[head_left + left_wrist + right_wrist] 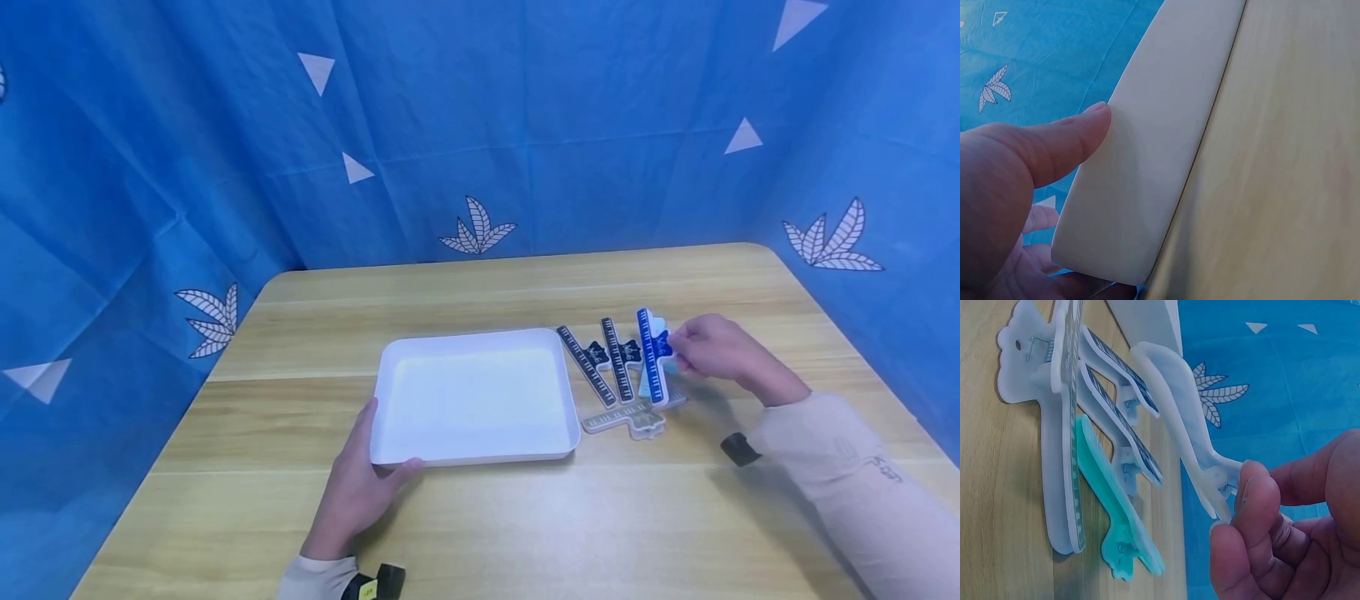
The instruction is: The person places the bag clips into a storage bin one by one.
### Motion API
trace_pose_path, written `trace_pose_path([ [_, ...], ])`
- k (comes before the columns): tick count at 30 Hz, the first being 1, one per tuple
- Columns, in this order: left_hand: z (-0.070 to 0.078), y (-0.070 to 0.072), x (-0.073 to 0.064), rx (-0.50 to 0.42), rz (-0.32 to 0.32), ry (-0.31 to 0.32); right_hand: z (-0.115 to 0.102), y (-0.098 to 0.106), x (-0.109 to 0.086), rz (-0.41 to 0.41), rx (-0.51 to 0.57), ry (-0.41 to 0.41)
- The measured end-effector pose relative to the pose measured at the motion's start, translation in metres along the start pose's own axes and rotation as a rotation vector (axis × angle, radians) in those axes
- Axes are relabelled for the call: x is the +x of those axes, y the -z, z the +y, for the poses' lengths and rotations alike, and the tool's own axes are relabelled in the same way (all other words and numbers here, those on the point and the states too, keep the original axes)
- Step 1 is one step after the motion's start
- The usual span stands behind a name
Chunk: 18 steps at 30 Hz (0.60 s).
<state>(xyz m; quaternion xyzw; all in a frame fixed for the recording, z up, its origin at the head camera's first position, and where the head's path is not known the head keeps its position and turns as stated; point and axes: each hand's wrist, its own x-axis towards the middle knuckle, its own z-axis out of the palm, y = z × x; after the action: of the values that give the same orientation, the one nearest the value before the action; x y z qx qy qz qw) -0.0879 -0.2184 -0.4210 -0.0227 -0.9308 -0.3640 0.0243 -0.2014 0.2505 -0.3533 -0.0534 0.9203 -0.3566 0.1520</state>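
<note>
My left hand [362, 487] grips the near left corner of a white tray [480, 457], thumb on the near wall and fingers along the left side. Right of the tray, my right hand [708, 346] pinches the handle of a blue clip [652, 358] printed with piano keys. In the right wrist view the clip's pale underside is raised above the others. A teal clip [1105, 481] lies on the table, partly hidden under the blue one in the head view. Two black clips [587, 365] lie beside the tray, and a grey clip [622, 416] lies nearer me.
The wooden table [285, 417] carries the tray near its middle, with the clips close together at the tray's right side. A blue curtain [420, 108] with white triangles and leaf prints hangs behind the table and along both sides.
</note>
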Motion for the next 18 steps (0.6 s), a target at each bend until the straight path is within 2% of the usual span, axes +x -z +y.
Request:
trace_pose_path([
  [18, 0.0, -0.0001, -0.0001, 0.002, -0.003, 0.001, -0.0101, -0.0041, 0.0002, 0.01, -0.013, 0.044],
])
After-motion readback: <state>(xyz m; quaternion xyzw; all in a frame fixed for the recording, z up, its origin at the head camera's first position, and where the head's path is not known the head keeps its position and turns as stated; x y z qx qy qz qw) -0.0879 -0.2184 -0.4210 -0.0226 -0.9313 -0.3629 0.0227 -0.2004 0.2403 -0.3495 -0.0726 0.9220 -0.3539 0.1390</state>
